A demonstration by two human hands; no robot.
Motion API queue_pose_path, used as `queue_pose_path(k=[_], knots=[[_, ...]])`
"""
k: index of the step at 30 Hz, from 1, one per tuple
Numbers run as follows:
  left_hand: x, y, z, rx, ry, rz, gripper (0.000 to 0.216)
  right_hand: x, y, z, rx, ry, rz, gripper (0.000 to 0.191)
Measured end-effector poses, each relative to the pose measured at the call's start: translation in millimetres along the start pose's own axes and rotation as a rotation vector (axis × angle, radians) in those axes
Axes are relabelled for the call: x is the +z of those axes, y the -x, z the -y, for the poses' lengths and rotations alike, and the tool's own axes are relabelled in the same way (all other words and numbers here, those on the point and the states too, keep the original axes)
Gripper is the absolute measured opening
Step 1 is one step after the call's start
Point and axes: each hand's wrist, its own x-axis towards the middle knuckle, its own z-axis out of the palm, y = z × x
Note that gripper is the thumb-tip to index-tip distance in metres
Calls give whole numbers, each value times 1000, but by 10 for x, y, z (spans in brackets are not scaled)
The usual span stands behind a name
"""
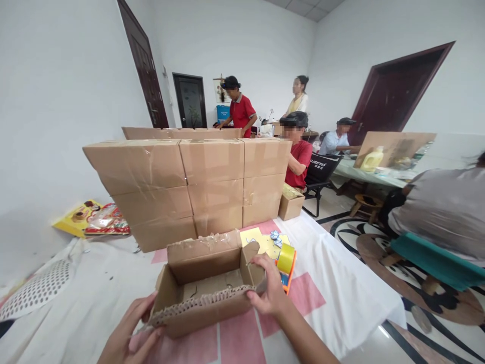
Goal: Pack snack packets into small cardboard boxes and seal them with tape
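An open cardboard box (204,314) with torn, ragged top edges sits on the cloth in front of me. Nothing shows inside it apart from its bare bottom. My left hand (138,321) grips its near left corner, thumb and fingers on either side of the wall. At the right end, my right hand (267,285) holds the near right corner, with the thumb on the front edge and the fingers over the side flap. Just beyond that hand stands an orange tape dispenser (291,273) with a roll of yellow tape (286,258).
Stacked cardboard boxes (215,187) form a wall behind the open box. A smaller carton (291,205) stands at their right end. Yellow and red packages (94,218) lie at the left. A white and pink cloth (329,263) covers the table. Several people are around the room.
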Motion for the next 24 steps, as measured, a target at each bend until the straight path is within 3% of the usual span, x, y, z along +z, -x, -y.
queue_pose_path(k=[4, 8, 14, 18, 21, 24], knots=[[-135, -186, -16, 105, -74, 160, 66, 105, 77, -46, 68, -116, -115, 56], [-203, -318, -24, 88, -96, 243, 68, 168, 135, -119, 233, -203, -166, 51], [-45, -211, -43, -143, -3, 193, 70, 185, 228, -186, 421, -164, -56, 46], [35, 4, -65, -237, 145, 178, 73, 235, 317, -238, 443, -228, -1, 46], [-33, 75, 89, -221, 256, 91, 77, 268, 361, -288, 447, -242, -111, 53], [-221, -110, 536, -318, 244, -108, 73, 286, 353, -306, 505, -289, -291, 58]])
